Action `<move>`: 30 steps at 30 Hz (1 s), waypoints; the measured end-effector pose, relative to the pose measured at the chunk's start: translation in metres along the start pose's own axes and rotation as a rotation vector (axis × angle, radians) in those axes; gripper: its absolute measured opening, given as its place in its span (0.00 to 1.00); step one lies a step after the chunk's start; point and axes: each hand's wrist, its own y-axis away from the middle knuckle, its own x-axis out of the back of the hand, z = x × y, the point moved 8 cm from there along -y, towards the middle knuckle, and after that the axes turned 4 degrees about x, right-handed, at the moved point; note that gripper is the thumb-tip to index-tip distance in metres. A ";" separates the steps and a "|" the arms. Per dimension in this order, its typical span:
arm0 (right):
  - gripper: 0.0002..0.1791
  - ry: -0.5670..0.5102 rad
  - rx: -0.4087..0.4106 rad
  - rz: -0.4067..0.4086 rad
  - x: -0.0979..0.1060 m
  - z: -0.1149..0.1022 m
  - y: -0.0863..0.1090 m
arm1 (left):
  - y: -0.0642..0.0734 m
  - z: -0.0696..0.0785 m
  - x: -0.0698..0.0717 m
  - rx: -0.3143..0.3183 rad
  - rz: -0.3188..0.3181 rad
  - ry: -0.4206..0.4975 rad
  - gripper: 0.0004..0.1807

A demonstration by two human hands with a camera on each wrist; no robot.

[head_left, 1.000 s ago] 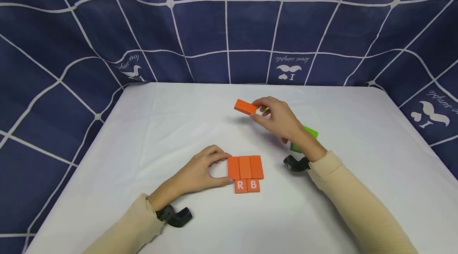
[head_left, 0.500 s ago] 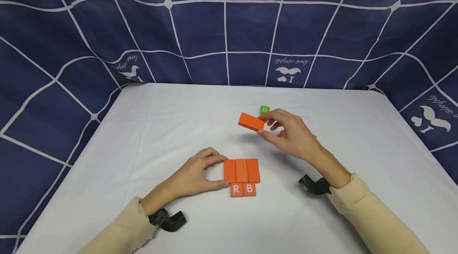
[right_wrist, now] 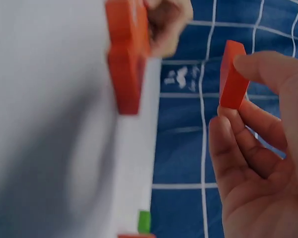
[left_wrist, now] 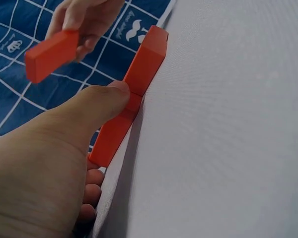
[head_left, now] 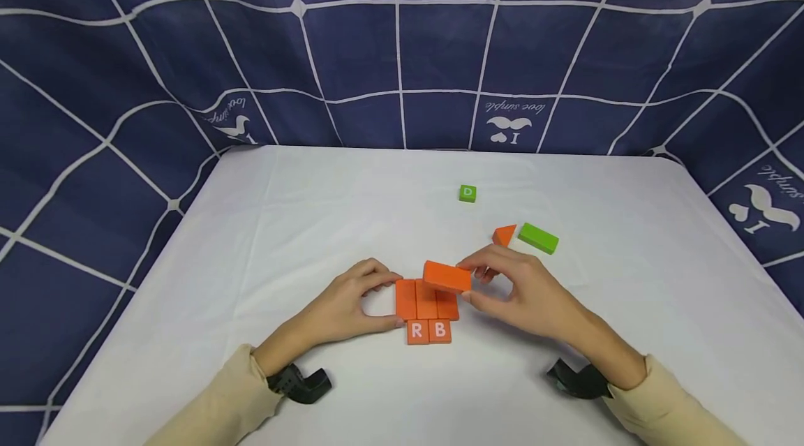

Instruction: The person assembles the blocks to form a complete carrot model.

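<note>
Three orange rectangular blocks [head_left: 405, 299] lie side by side on the white cloth. Against their near ends sit two small orange blocks marked R [head_left: 417, 332] and B [head_left: 440, 331]. My left hand [head_left: 342, 306] holds the leftmost long block at its two ends, thumb at the near end and fingertips at the far end. Between thumb and fingertips, my right hand [head_left: 527, 290] pinches another orange block [head_left: 447, 277] by its right end. That block is in the air over the row and hides part of the middle and right blocks; the right wrist view shows it apart from them.
A small green block marked D [head_left: 467, 193] lies farther back. Beyond my right hand are an orange triangular block [head_left: 504, 234] and a green rectangular block [head_left: 538, 238]. Dark blue checked cloth [head_left: 440, 48] surrounds the table on the far side and both flanks.
My right hand has brought its orange block toward me, from the back of the table to above the row. The left hand keeps its place.
</note>
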 end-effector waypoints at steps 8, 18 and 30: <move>0.22 -0.173 0.070 -0.013 -0.032 -0.010 0.022 | -0.001 -0.002 0.004 0.003 0.000 0.013 0.31; 0.24 -0.251 0.168 -0.041 -0.057 -0.015 0.042 | -0.001 0.001 -0.001 -0.017 0.008 0.011 0.31; 0.22 -0.211 0.187 -0.166 -0.066 -0.012 0.047 | -0.003 -0.001 -0.001 -0.026 0.007 0.006 0.31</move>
